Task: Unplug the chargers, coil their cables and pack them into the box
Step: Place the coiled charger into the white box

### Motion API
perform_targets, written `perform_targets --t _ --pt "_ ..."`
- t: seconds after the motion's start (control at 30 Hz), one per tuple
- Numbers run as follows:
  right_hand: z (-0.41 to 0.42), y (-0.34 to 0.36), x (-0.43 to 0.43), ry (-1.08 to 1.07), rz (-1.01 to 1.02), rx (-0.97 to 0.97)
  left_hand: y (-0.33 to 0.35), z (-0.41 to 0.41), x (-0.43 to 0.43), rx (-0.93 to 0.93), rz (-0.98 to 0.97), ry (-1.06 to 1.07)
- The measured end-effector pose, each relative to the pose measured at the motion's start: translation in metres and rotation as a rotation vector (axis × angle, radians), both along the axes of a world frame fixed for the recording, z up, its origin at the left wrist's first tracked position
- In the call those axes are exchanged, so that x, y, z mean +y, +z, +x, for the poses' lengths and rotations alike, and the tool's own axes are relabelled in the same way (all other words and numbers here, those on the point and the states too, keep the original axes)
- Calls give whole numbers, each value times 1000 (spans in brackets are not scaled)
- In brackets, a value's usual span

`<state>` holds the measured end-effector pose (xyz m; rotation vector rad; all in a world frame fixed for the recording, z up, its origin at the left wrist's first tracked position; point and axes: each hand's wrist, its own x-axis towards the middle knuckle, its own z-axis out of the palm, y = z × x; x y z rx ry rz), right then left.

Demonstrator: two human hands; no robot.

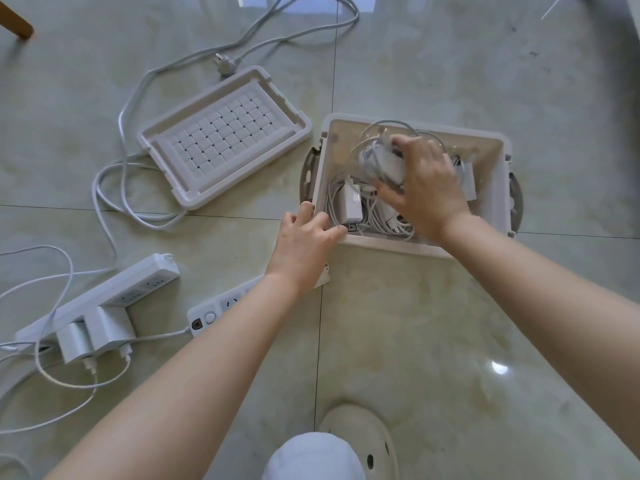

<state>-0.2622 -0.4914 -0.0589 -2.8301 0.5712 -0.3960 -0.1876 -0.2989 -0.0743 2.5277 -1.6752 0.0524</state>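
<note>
An open white box stands on the floor at centre right. Inside it, my right hand grips a white charger with its coiled cable, held just above the other contents. Another white charger and loose coils of cable lie in the box's near left part. My left hand holds the box's near left corner rim. At the lower left, a white power strip carries two plugged-in white chargers with cables trailing off left.
The box's lid lies upside down to the left of the box. A second power strip lies partly under my left forearm. Its long cord and plug loop across the tiled floor. A wooden leg shows at top left.
</note>
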Motion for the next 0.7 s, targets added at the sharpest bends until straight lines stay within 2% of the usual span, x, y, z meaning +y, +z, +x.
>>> perform_targets --t 0.1,0.2,0.27,0.53,0.7 --pt "11 -14 -11 -226 161 297 0 0 -1 7 -7 -2" --pt "20 -15 -18 -210 390 419 2 1 -1 12 36 6" --pt "23 -13 -19 -153 426 525 2 1 -2 13 51 15" --pt "12 -16 -13 -26 310 649 1 1 2 10 45 -1" --pt "12 -13 -6 -144 180 572 2 2 2 61 50 1"
